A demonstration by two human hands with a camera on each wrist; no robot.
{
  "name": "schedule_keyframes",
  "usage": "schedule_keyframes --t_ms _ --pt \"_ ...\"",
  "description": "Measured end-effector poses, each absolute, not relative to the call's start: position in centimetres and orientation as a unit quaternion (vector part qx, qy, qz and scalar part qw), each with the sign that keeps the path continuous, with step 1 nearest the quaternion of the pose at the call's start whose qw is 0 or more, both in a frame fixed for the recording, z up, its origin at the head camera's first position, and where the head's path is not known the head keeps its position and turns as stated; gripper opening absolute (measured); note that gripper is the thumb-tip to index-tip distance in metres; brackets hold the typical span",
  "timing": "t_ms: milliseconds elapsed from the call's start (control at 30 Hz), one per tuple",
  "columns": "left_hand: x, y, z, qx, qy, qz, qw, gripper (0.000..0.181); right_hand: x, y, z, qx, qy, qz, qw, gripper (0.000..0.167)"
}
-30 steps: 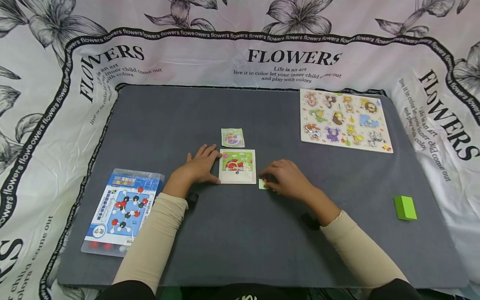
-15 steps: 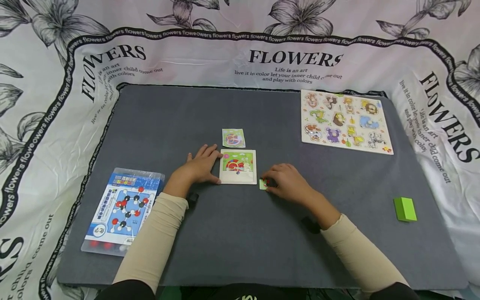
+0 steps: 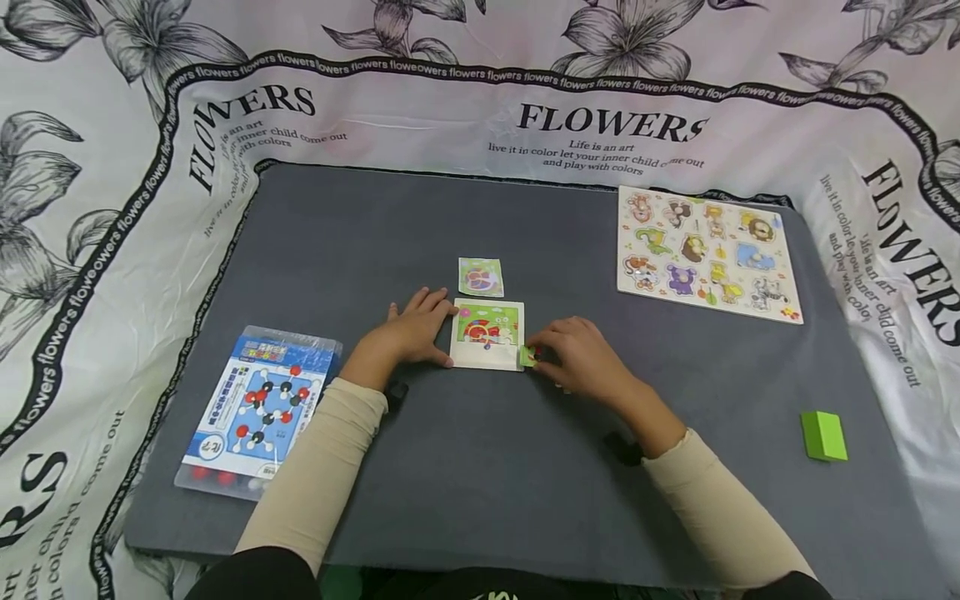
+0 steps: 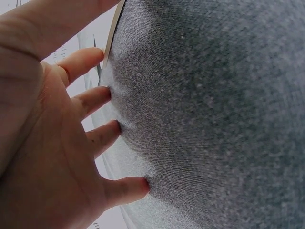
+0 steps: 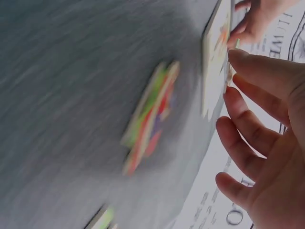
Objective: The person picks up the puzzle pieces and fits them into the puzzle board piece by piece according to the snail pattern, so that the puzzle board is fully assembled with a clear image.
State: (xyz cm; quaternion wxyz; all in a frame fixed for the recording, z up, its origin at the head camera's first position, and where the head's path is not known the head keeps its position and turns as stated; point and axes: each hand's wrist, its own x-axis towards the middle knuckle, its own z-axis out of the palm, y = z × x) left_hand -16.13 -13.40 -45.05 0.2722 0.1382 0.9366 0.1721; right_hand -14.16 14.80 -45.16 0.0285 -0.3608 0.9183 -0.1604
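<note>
A small square jigsaw board (image 3: 480,357) lies mid-table, its upper part filled with a green and red picture and its lower strip bare white. My left hand (image 3: 408,333) rests at the board's left side; in the left wrist view its fingertips (image 4: 138,187) press on the cloth, spread apart. Thumb and fingers of my right hand (image 3: 588,358) pinch a small green puzzle piece (image 3: 527,357) at the board's lower right edge. Under that hand, the right wrist view has blurred loose puzzle pieces (image 5: 150,114) on the table. A little picture card (image 3: 480,277) lies just beyond the board.
An animal puzzle board (image 3: 705,304) lies at the back right of the grey table (image 3: 487,483). A lime green block (image 3: 823,436) is at the right. On the left, beside the left forearm, lies a plastic case of molecule model parts (image 3: 255,408).
My right hand has lifted the green piece from the table and brought it left to the board's edge. The left hand stays in place. The head view has shifted slightly.
</note>
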Motion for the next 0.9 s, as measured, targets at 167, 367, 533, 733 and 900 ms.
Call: schedule_keyframes --t_ms 167,367,533,733,900 --pt "-16.3 -12.7 -45.0 0.145 0.932 0.174 0.284 0.086 -14.3 12.2 -45.4 -0.371 0.916 -0.154 -0.001 0.026" --pt "-16.3 -12.8 -45.1 0.143 0.933 0.169 0.283 0.086 -14.7 8.6 -46.3 -0.377 0.915 -0.146 0.008 0.023" --pt "-16.2 -13.2 -45.2 0.143 0.934 0.171 0.281 0.086 -14.9 7.4 -47.1 -0.382 0.914 -0.139 0.009 0.019" --pt "-16.2 -13.6 -44.9 0.135 0.935 0.175 0.278 0.086 -15.1 6.7 -47.2 -0.394 0.908 -0.143 -0.005 0.019" --pt "-16.2 -13.6 -44.8 0.135 0.934 0.174 0.280 0.085 -15.1 6.6 -47.0 -0.396 0.907 -0.141 0.002 0.019"
